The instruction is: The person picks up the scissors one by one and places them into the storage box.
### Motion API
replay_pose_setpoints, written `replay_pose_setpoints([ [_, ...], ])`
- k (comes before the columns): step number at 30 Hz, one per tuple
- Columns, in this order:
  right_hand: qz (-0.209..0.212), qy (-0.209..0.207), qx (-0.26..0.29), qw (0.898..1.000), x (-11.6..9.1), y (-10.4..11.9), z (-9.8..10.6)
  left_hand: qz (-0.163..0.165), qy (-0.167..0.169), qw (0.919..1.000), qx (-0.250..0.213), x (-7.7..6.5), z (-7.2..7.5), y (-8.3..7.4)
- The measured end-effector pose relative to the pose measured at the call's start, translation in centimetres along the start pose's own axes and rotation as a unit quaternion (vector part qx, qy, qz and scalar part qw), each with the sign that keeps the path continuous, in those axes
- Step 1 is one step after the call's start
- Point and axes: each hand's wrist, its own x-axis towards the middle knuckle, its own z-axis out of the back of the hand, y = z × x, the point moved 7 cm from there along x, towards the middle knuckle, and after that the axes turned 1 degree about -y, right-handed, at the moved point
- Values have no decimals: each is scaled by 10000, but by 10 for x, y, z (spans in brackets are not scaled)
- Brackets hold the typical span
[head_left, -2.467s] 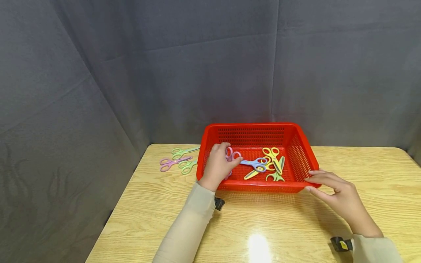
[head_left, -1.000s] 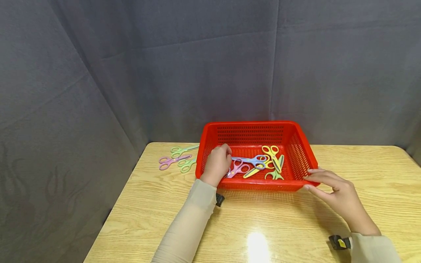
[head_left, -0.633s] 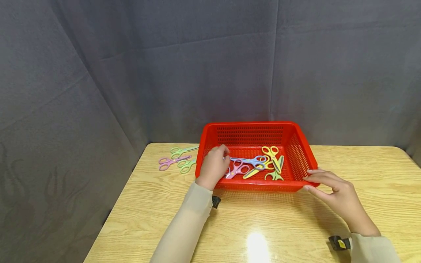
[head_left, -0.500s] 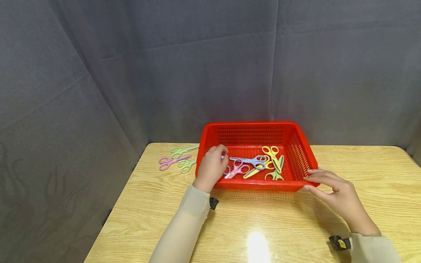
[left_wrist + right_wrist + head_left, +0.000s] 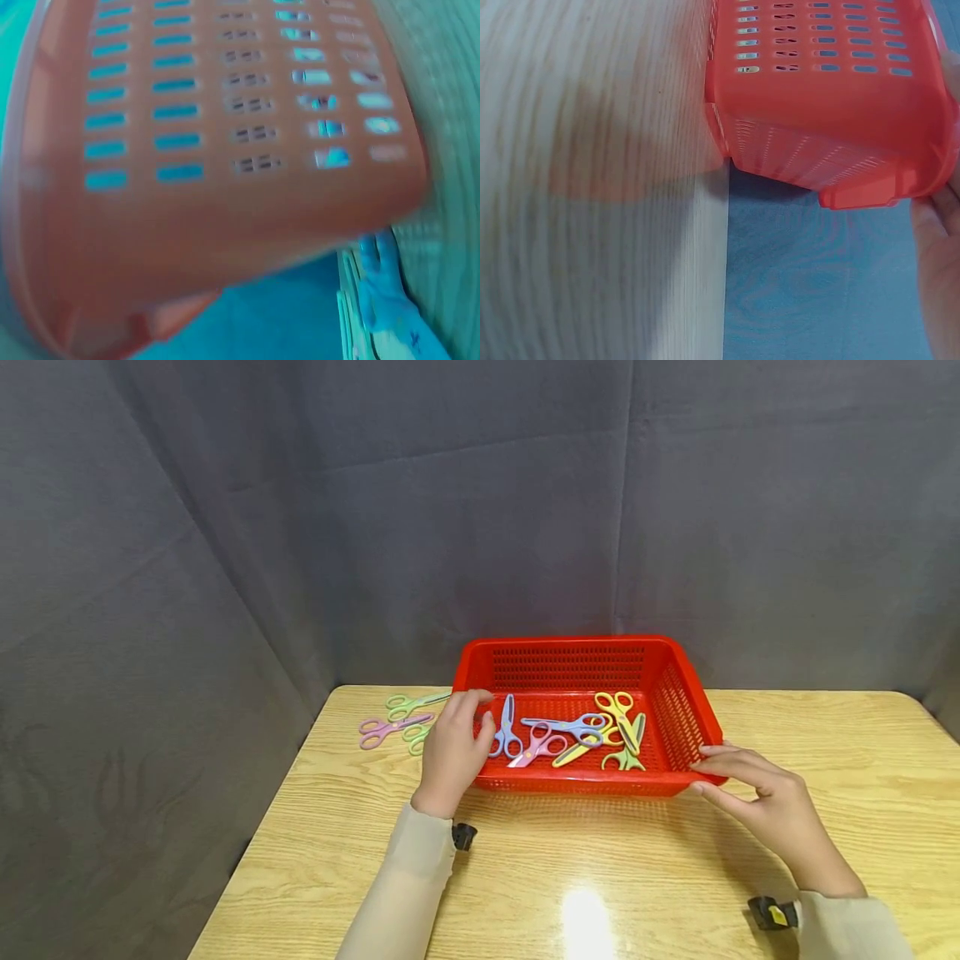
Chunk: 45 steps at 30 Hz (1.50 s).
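Observation:
A red plastic basket point(image 5: 585, 783) stands on the table. My left hand point(image 5: 455, 750) is over its left rim, thumb and fingers apart, with nothing between them. Inside, blue scissors point(image 5: 507, 714) lie nearest that hand. Beside them are a second blue pair point(image 5: 573, 727), pink scissors point(image 5: 531, 752), yellow scissors point(image 5: 624, 722) partly over another yellow pair, and green scissors point(image 5: 636, 735). My right hand point(image 5: 772, 802) grips the front right corner, fingers over the rim and thumb below. The left wrist view shows the basket wall point(image 5: 210, 225) blurred; the right wrist view shows its outer wall point(image 5: 817, 97).
Left of the basket, pink scissors point(image 5: 392, 728) and two green pairs, one farther back point(image 5: 412, 703), lie on the wooden table point(image 5: 337, 843). A grey curtain point(image 5: 480, 543) hangs behind the table and along its left side.
Pink scissors went from my left hand to the basket floor. That hand then drew back leftward to the rim, uncovering the left blue scissors. The right hand has stayed at its corner.

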Motion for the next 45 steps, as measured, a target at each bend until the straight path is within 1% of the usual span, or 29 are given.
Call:
replay_pose_setpoints([
  [3,-8,8,11,10000,1,0,-1,28,-258,9996,-59,-3,10,7],
  [7,-21,-19,2,10000,1,1,-1,181,-440,9988,-85,-5,20,17],
  [9,-23,-43,1,10000,1,1,0,316,-435,9985,-76,-5,23,23],
  [12,-17,-68,-4,10000,1,2,1,602,-343,9976,-53,-5,26,34],
  [15,-6,-61,27,10000,1,2,1,934,-215,9954,-47,-7,27,45],
  [18,-40,-49,29,10000,0,1,1,1189,-171,9928,-52,-10,27,55],
  [22,-93,-55,18,9999,0,-1,0,1389,-171,9901,-72,-14,25,65],
  [26,-118,-52,3,9999,0,-1,0,1538,-73,9880,-77,-17,20,72],
  [29,-149,-21,-4,9999,0,0,0,1710,122,9852,-76,-20,13,77],
  [33,-228,47,-49,9997,1,1,0,1928,496,9800,30,-25,4,83],
  [38,-211,41,-43,9998,2,1,0,2028,891,9751,138,-28,-6,86],
  [41,-195,12,0,9998,2,1,1,1960,1147,9736,255,-31,-13,87],
  [45,-288,24,0,9996,0,-1,0,1707,1499,9731,397,-36,-22,85],
])
